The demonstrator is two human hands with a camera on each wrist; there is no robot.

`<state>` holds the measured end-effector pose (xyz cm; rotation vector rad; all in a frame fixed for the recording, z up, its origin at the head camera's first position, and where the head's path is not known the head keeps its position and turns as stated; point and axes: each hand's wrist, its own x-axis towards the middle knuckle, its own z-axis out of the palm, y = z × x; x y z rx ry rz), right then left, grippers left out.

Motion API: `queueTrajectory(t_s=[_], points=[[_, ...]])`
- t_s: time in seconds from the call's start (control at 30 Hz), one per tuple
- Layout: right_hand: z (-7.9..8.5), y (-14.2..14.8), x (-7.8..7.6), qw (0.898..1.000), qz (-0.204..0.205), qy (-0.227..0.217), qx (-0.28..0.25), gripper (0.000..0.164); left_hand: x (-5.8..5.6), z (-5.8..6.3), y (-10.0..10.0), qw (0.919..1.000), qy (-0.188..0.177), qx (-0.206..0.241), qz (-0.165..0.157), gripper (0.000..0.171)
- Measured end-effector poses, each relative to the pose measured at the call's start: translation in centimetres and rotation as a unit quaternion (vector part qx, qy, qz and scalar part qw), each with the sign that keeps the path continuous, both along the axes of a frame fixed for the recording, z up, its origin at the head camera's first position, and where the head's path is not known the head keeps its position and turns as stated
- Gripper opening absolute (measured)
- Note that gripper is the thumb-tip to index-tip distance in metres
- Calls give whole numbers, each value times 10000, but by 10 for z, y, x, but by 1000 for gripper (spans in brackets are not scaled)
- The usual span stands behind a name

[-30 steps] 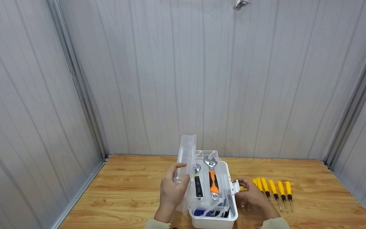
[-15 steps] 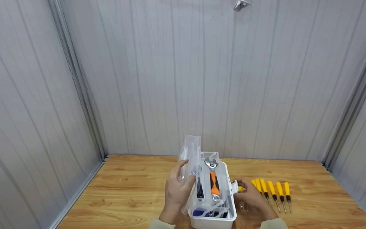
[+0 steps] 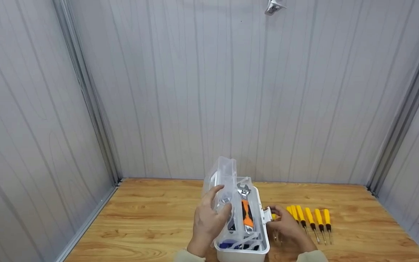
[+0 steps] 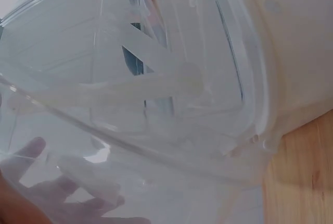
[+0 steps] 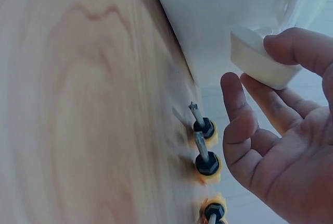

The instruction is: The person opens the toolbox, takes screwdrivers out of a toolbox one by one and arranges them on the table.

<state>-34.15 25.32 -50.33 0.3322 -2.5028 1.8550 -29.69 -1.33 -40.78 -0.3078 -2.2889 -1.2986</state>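
Observation:
A white toolbox [image 3: 241, 255] sits on the wooden table, its clear lid [image 3: 227, 171] raised on the left and leaning inward. My left hand [image 3: 206, 225] is against the lid's outer side, thumb and index finger spread; in the left wrist view, finger shapes show in the clear plastic. On the box's right side, my right hand [image 3: 288, 226] pinches the white latch [image 5: 257, 60] between thumb and fingers. Inside the clear tray lies an adjustable wrench [image 3: 247, 214] with an orange-and-black handle. Through the lid, a black-handled wrench [image 3: 231, 225] shows partly hidden.
Several yellow-handled screwdrivers [image 3: 310, 218] lie in a row right of the box, some partly behind my right hand. Purple and dark items [image 3: 227, 245] lie low in the box's near end. A grey panelled wall [image 3: 180, 109] stands behind the table [image 3: 140, 218].
The lid has tilted rightward over the tray, pushed by my left hand, and now covers the black-handled wrench. My right hand has stayed at the latch.

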Motion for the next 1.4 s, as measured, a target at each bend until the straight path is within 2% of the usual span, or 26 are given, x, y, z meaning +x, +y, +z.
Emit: queueTrajectory(t_s=[0.13,0.3,0.43,0.57,0.77,0.9,1.1,1.3,1.4], points=[[1,0,0,10000,-61,7,23,56,0,1,5,9998,6,-128,-118,49],[2,2,0,10000,-27,2,80,57,1,0,12,9970,447,-614,-162,47],[3,1,-2,9999,-9,-52,99,58,3,-3,21,9893,865,-1172,-28,45],[4,-1,-3,9999,92,8,42,58,5,-5,30,9806,982,-1689,146,43],[4,-2,-5,9999,146,66,43,57,6,-8,37,9705,1019,-2157,351,43],[3,-2,-5,9999,90,-2,74,57,8,-7,40,9684,911,-2292,371,45],[3,1,-3,9998,38,-170,57,58,8,-10,49,9647,971,-2424,339,41],[0,-1,0,9997,89,237,36,56,11,-13,58,9556,887,-2783,383,44],[-1,-1,-1,9996,3,267,69,56,11,-14,62,9508,870,-2951,368,46]])
